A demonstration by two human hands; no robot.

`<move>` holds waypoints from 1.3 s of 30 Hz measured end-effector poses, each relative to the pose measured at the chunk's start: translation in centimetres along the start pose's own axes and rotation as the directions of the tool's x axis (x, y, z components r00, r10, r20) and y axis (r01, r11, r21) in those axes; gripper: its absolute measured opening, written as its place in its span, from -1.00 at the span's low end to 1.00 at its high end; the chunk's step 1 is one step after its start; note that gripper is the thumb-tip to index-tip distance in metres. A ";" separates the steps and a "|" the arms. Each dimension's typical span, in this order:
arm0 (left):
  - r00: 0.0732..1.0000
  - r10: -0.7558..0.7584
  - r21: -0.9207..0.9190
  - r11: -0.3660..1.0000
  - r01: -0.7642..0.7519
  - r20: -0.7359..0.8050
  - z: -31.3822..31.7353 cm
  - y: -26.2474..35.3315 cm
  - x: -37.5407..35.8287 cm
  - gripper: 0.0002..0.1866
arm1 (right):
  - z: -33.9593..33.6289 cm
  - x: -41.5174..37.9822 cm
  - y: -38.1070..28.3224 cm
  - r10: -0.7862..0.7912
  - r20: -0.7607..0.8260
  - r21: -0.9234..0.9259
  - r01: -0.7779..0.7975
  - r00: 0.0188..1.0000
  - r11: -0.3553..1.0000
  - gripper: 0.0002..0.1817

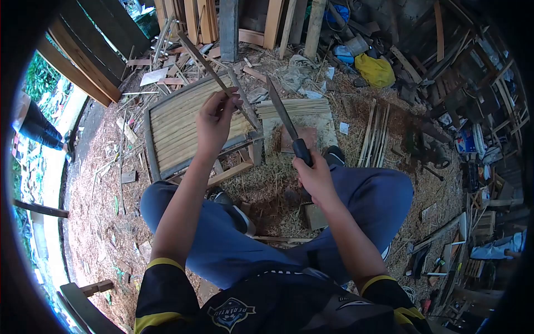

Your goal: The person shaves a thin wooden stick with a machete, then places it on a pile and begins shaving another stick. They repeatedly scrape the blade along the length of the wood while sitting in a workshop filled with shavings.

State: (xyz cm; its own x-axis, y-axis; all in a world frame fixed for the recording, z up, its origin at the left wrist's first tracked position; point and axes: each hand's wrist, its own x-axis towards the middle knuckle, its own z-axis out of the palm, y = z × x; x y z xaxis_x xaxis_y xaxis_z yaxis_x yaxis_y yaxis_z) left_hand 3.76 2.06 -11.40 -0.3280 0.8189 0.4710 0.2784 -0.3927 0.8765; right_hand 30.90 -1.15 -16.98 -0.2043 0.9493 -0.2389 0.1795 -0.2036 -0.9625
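Observation:
My left hand point(218, 116) pinches a long, thin strip of wood or bamboo point(201, 60), which slants from the upper left down toward the right. In my right hand point(312, 173) is a knife point(285, 118), gripped by its black handle with the long blade pointing up and away from me. The blade stands apart from the strip. Below and left of the strip lies a framed slatted panel point(181, 119). Beyond the knife, a bundle of thin strips point(303, 107) rests on a pale board point(328, 125).
More loose strips point(375, 133) lie right of my knee. Shavings cover the ground, and timber posts point(228, 30) stand at the back. A yellow cloth or bag point(374, 70) sits at the back right near piled scrap. Another person's leg point(41, 131) shows at far left.

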 end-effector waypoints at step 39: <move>1.000 -0.023 -0.245 0.969 0.019 -0.012 -4.0 4.2 3.5 -0.55 | 2.7 -1.5 -2.2 0.078 0.071 0.141 -0.087 0.994 0.986 -0.78</move>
State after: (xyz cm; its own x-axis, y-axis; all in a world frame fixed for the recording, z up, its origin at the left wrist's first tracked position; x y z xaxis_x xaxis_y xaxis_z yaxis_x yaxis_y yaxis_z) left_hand 0.15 1.60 -5.67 -0.3453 0.8223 0.4522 0.0426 -0.4677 0.8829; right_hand 28.20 -2.73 -14.84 -0.2577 0.9112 -0.3214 0.0594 -0.3170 -0.9466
